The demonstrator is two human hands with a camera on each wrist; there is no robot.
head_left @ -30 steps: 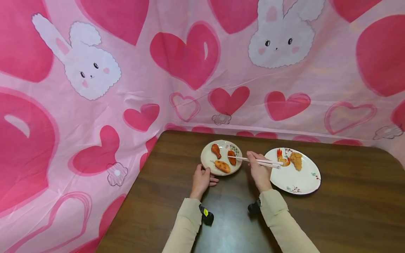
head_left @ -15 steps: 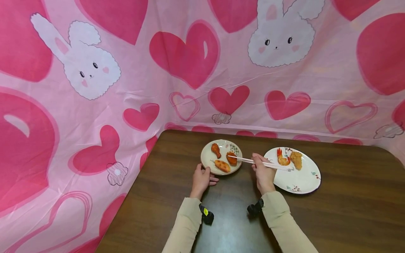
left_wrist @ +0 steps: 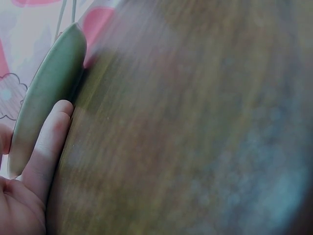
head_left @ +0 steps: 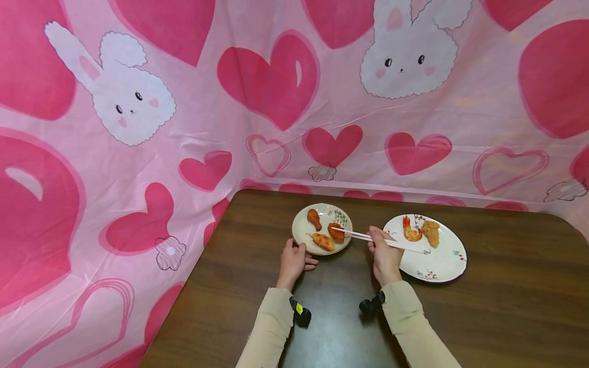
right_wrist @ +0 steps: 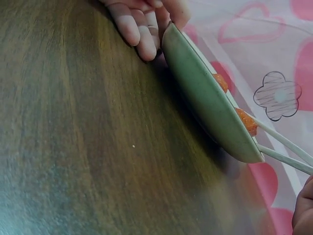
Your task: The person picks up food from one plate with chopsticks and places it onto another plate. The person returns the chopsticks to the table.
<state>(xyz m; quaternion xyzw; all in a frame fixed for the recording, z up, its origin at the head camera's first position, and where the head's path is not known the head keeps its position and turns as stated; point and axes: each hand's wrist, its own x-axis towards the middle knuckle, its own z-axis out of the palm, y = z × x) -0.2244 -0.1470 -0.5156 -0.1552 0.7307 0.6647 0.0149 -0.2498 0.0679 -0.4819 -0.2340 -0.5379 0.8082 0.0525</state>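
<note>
In the head view my left hand [head_left: 294, 261] grips the near-left edge of a small round plate [head_left: 301, 225], the thumb over its rim and the other fingers low beside the underside. My right hand [head_left: 385, 258] holds a pair of white chopsticks [head_left: 361, 235], their tips at a reddish-brown piece of food [head_left: 336, 232] on that plate's right side. The right wrist view shows the two sticks on either side of this piece [right_wrist: 247, 122], which appears to lie on the plate. A small brown drumstick [head_left: 315, 219] and a golden-brown, wing-like piece [head_left: 323, 242] share the plate.
Right of my right hand stands a larger oval white plate [head_left: 446, 268] bearing a shrimp [head_left: 411, 230] and a battered fried piece [head_left: 431, 233]. Both plates rest on a dark wooden table [head_left: 515, 296]. Pink heart-patterned cloth [head_left: 276, 163] hangs behind and at the left.
My right hand has shifted slightly right, drawing the chopsticks back a little. The reddish-brown piece has turned and shifted slightly towards me. My left hand and the small plate hold still.
</note>
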